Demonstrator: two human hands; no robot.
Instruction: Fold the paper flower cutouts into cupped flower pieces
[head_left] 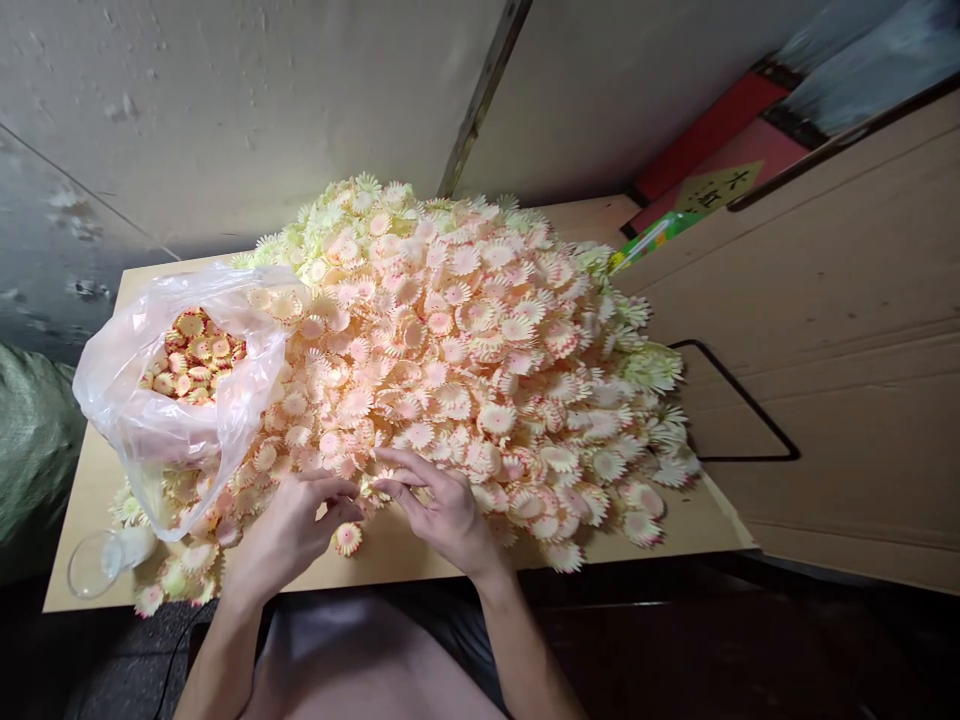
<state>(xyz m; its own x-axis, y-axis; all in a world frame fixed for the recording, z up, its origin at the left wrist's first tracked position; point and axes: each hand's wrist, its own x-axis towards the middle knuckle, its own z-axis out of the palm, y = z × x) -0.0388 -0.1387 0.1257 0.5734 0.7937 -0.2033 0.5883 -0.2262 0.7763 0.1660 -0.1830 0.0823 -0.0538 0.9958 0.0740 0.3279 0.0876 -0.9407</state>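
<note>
left hand (296, 515) and right hand (442, 505) curl narrowly, hold unclear; work looks unfinished, artificial flower heads (454, 350) heaped loose.

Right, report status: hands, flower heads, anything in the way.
Left hand and right hand close together, grip unclear. Pale pink flower heads heaped across tabletop. Plastic bag at left, touching neither hand.

A pale pinkish garment (367, 665) is worn, leaving 2 forearms (221, 645) bare.
</note>
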